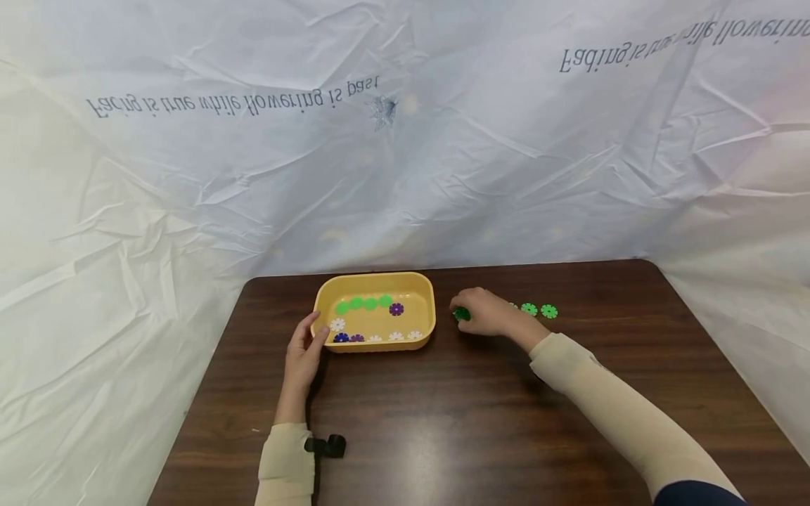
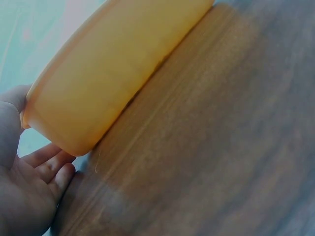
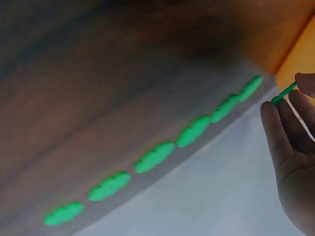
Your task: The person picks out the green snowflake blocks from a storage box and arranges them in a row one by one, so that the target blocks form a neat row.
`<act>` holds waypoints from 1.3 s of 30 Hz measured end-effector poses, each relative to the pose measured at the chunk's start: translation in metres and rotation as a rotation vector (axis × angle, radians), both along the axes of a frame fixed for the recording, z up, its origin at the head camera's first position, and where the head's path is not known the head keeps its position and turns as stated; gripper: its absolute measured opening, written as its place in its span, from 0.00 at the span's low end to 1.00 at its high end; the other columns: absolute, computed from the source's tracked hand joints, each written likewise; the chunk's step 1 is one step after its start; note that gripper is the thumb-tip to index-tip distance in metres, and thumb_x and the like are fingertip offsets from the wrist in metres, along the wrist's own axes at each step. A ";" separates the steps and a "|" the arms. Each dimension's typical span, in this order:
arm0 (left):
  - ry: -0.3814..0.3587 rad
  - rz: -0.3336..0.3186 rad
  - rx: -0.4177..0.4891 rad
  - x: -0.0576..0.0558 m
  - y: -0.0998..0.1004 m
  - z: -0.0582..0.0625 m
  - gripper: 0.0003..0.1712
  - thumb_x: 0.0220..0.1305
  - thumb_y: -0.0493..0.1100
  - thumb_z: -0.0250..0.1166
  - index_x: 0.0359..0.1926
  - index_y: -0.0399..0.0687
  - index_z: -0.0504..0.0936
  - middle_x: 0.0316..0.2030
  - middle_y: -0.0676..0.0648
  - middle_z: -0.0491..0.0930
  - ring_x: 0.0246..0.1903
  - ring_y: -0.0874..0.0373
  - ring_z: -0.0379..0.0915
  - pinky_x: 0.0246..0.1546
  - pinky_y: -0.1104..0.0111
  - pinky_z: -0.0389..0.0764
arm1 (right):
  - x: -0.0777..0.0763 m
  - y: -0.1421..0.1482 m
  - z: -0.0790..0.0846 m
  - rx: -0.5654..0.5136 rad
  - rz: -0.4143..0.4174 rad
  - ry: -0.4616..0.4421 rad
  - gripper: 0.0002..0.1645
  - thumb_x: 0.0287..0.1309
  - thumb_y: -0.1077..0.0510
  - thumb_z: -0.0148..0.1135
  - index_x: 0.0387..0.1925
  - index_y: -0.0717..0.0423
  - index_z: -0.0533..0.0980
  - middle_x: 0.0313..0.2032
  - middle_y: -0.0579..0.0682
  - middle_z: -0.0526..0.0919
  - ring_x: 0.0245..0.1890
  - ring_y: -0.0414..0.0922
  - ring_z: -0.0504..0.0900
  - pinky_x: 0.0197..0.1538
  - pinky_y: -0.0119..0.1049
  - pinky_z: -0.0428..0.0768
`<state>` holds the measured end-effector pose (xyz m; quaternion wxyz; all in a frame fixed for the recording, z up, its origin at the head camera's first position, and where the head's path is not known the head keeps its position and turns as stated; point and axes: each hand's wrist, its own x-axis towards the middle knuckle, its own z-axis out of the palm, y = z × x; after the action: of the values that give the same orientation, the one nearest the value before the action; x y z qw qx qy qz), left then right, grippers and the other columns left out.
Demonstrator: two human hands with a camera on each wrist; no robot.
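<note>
Right hand pinches a green disc while the left steadies the tray.
The right hand has thumb and fingertips clamped on a thin, notched, bright green plastic disc, gripped at its opposite edges. Right of that grip, partly hidden by the wrist, a row of matching green plastic discs lies flat on the dark brown wood-grain table. Left of it, just apart, stands the yellow rounded-rectangular plastic tray; the left hand clasps its near-left corner, thumb over the rim. So slim a piece could likely slip or flip, so a light, even edge pinch seems best, raised clear of its neighbours before any sideways move, with the left thumb pressing enough that the tray does not slide.
</note>
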<state>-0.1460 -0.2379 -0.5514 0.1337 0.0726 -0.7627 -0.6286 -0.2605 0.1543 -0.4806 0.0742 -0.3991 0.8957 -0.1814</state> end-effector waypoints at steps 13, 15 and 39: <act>0.013 0.000 0.002 0.000 0.000 -0.001 0.28 0.79 0.46 0.62 0.74 0.44 0.72 0.78 0.40 0.63 0.79 0.47 0.52 0.77 0.49 0.56 | 0.005 0.011 -0.017 -0.012 0.002 0.022 0.10 0.63 0.65 0.71 0.46 0.60 0.87 0.45 0.52 0.83 0.42 0.48 0.83 0.44 0.43 0.85; 0.014 -0.001 0.004 0.000 0.000 0.000 0.28 0.79 0.46 0.62 0.74 0.44 0.72 0.78 0.41 0.63 0.79 0.47 0.52 0.77 0.49 0.56 | 0.005 0.011 -0.017 -0.013 0.005 0.030 0.08 0.63 0.65 0.72 0.44 0.59 0.87 0.44 0.51 0.82 0.40 0.47 0.83 0.43 0.42 0.85; 0.016 -0.007 0.011 0.001 0.001 0.001 0.28 0.80 0.45 0.62 0.75 0.42 0.71 0.79 0.41 0.62 0.80 0.47 0.49 0.78 0.50 0.54 | 0.011 -0.043 0.030 -0.142 0.021 0.092 0.12 0.70 0.64 0.65 0.51 0.61 0.86 0.47 0.54 0.85 0.47 0.53 0.84 0.51 0.48 0.83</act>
<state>-0.1447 -0.2368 -0.5504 0.1374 0.0655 -0.7585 -0.6336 -0.2491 0.1112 -0.4510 0.0061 -0.4208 0.8787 -0.2252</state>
